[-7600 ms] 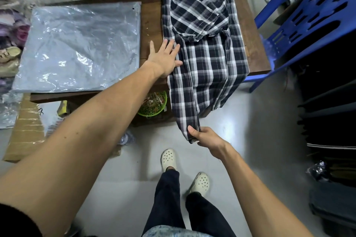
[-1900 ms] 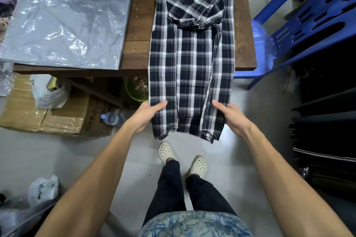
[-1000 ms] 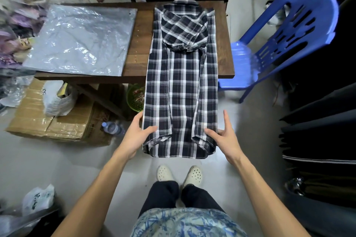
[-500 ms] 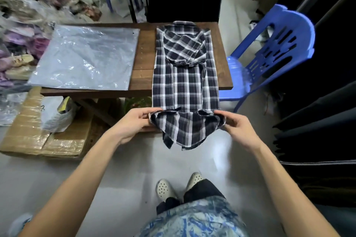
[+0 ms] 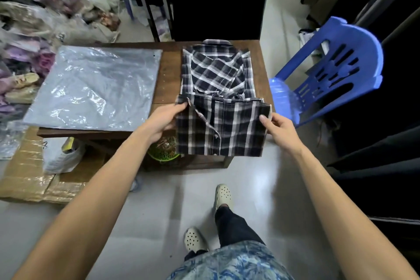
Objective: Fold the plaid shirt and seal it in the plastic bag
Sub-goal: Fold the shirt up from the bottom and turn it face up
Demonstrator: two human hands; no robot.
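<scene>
Blue plastic chair (image 5: 327, 75) rt of wooden table (image 5: 169, 70). Green basket (image 5: 162, 152) under table. Cardboard (image 5: 25, 179) on floor lt, w/ white bag (image 5: 60, 158) on it.

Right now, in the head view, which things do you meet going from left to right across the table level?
plastic bag → left hand → plaid shirt → right hand → blue chair

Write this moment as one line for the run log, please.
step: folding hem up | shirt: on table | left hand: grips hem | right hand: grips hem | bag: flat, unused
</scene>
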